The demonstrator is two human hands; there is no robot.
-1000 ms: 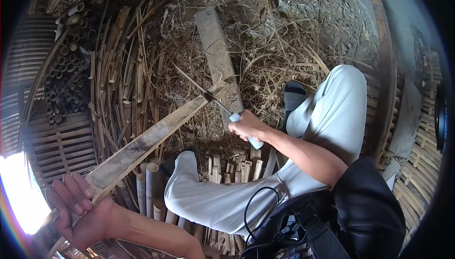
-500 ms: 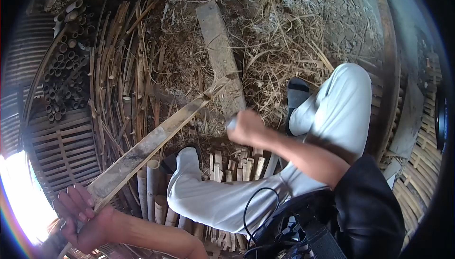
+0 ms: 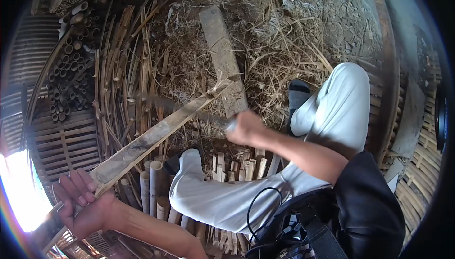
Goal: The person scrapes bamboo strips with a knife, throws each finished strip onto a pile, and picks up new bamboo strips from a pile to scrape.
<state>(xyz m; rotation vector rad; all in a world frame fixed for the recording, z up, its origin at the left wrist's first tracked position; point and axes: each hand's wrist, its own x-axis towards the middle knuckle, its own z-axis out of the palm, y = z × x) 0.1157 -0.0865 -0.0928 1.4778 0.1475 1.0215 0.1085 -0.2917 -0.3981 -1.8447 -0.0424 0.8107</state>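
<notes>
A long split bamboo piece slants across the view, its far end frayed and resting on a worn wooden block. My left hand is wrapped around its near end at the lower left. Closed in a fist, my right hand grips a long-bladed knife. Motion blurs the blade, which reaches left from the fist across the bamboo piece; whether they touch I cannot tell. The knife's handle is hidden inside the fist.
Cut bamboo tubes are stacked at the left beside a heap of long bamboo strips. Shavings cover the ground. Short split pieces lie near my sandalled feet. A woven bamboo wall stands at the right.
The knife blade shows as a dark smear over the bamboo piece now, where before it hardly showed. Both hands keep nearly the same places; the whole view has shifted slightly.
</notes>
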